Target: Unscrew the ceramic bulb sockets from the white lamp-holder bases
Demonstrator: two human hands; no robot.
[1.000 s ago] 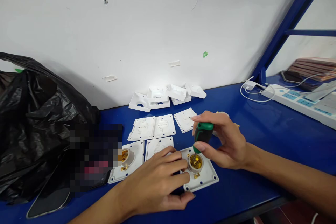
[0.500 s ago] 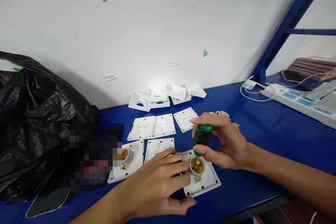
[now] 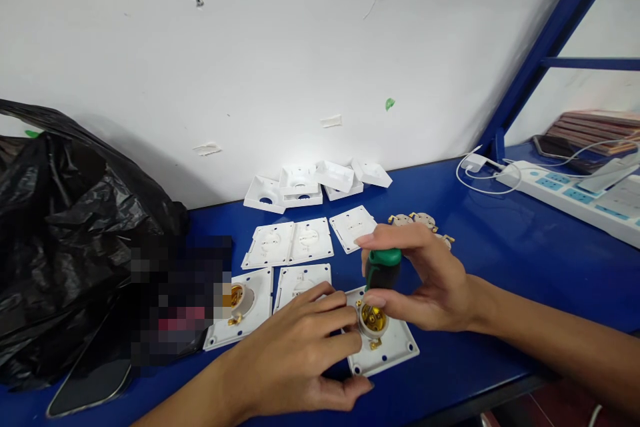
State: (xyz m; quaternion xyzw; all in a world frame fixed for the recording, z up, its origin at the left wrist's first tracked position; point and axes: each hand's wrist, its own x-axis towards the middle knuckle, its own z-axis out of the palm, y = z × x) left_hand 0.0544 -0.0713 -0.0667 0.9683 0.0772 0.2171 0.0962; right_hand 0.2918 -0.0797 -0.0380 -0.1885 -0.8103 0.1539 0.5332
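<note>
A green and black screwdriver [image 3: 383, 268] stands nearly upright in my right hand [image 3: 425, 280], gripped between thumb and fingers. Its tip is hidden, above a round lamp socket [image 3: 373, 320] with a brass-coloured inside. That socket sits on a square white plate [image 3: 395, 345] near the table's front edge. My left hand [image 3: 310, 347] rests over the plate's left side, fingertips against the socket, fingers bent and somewhat apart. A second white plate [image 3: 260, 293] with a socket [image 3: 240, 299] lies left of it, and a bare plate [image 3: 305, 278] is partly under my left hand.
Bare white plates [image 3: 311, 238] and white box covers [image 3: 303, 185] lie farther back. Round socket parts [image 3: 424, 221] are behind my right hand. A black plastic bag [image 3: 75, 233] and a dark phone [image 3: 95, 373] occupy the left; a power strip [image 3: 575, 195] is at the right.
My right hand has lowered slightly with the screwdriver, whose handle now stands more upright and hides its shaft. The socket parts behind the hand show more. My left hand has stayed in place.
</note>
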